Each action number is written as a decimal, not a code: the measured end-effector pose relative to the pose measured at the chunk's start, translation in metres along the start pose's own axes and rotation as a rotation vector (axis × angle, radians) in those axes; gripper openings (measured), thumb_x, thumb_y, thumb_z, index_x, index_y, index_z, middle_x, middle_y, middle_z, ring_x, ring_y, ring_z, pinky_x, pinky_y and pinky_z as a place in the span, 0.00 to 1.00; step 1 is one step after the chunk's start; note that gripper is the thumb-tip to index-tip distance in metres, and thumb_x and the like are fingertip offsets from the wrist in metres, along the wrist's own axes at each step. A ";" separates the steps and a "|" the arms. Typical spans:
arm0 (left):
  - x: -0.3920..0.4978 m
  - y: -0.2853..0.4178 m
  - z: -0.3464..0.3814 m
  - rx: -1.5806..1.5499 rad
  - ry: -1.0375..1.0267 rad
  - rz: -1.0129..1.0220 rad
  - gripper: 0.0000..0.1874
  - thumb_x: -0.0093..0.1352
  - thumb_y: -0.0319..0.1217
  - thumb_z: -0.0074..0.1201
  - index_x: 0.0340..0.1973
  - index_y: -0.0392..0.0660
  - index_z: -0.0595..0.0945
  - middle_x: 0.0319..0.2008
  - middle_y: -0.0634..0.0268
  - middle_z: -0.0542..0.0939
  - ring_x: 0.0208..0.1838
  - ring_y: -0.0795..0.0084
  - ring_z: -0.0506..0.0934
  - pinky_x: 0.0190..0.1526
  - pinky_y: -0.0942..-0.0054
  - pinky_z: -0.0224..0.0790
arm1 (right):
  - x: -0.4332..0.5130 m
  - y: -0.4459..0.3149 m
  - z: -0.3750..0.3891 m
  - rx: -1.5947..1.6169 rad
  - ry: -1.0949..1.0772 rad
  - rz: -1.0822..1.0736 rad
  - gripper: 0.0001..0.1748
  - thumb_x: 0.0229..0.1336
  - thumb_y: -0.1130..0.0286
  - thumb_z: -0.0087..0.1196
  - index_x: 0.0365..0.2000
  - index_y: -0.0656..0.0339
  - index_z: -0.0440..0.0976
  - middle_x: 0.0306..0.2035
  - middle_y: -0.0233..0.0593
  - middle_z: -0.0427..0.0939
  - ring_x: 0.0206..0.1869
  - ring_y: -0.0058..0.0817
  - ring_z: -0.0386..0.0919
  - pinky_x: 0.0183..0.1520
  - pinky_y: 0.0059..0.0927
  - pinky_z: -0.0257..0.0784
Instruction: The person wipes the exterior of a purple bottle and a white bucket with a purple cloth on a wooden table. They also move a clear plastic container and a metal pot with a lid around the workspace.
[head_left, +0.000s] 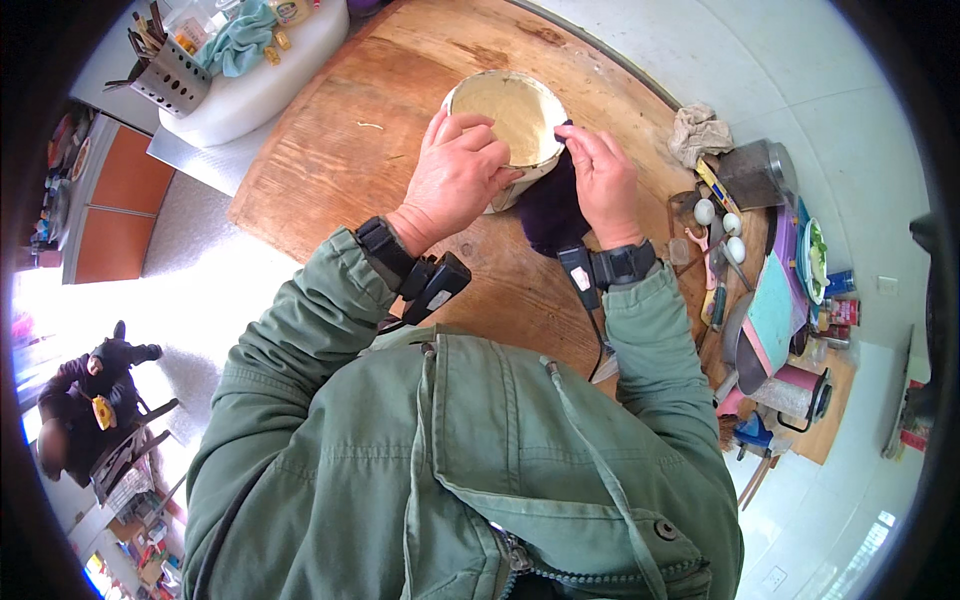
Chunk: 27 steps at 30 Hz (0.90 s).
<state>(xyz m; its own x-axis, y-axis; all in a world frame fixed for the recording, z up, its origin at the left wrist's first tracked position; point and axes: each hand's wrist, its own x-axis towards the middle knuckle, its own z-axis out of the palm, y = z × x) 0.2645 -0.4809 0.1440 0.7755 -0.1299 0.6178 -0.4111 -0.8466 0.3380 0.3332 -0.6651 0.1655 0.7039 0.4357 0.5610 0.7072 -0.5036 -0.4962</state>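
A round pale container (517, 112) with a chipped, dark-specked rim stands on the wooden table (360, 142). My left hand (461, 169) is at its near left side, fingers bent over the rim; its fingertips are partly hidden, so its hold is unclear. At the right rim my right hand (604, 180) pinches the edge of a dark purple cloth (555, 206) between thumb and forefinger. The cloth hangs down beside the container onto the table. Both wrists wear black straps with small devices.
A white slab with a teal cloth (240, 37) and a perforated metal utensil holder (171, 79) lies at upper left. Eggs (703, 211), a slingshot, a crumpled rag (699, 135) and a metal canister (750, 174) crowd the right edge. A seated person (97, 397) is at far left.
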 end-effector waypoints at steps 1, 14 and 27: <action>0.000 0.000 0.000 -0.009 0.009 0.002 0.10 0.57 0.35 0.61 0.25 0.44 0.77 0.34 0.62 0.75 0.51 0.58 0.70 0.55 0.55 0.59 | 0.001 0.004 0.000 0.004 -0.012 0.008 0.06 0.59 0.71 0.52 0.37 0.57 0.77 0.29 0.42 0.76 0.31 0.42 0.76 0.33 0.36 0.71; 0.000 -0.003 -0.001 -0.002 -0.016 0.014 0.09 0.57 0.37 0.60 0.25 0.48 0.77 0.32 0.67 0.74 0.52 0.62 0.70 0.60 0.54 0.56 | -0.019 -0.012 0.012 -0.002 -0.001 -0.012 0.05 0.60 0.71 0.52 0.36 0.58 0.76 0.31 0.43 0.77 0.33 0.42 0.78 0.33 0.35 0.72; 0.003 -0.009 -0.007 -0.073 -0.039 0.058 0.09 0.57 0.35 0.60 0.25 0.46 0.77 0.32 0.64 0.74 0.52 0.59 0.70 0.59 0.55 0.56 | -0.025 -0.026 0.016 0.282 0.042 0.050 0.06 0.60 0.73 0.52 0.36 0.62 0.76 0.31 0.45 0.79 0.33 0.40 0.79 0.35 0.32 0.73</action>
<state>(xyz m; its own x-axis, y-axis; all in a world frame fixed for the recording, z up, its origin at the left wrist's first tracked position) 0.2672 -0.4701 0.1479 0.7669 -0.1982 0.6104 -0.4884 -0.7973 0.3547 0.2978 -0.6510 0.1538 0.7390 0.3816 0.5552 0.6665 -0.2935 -0.6853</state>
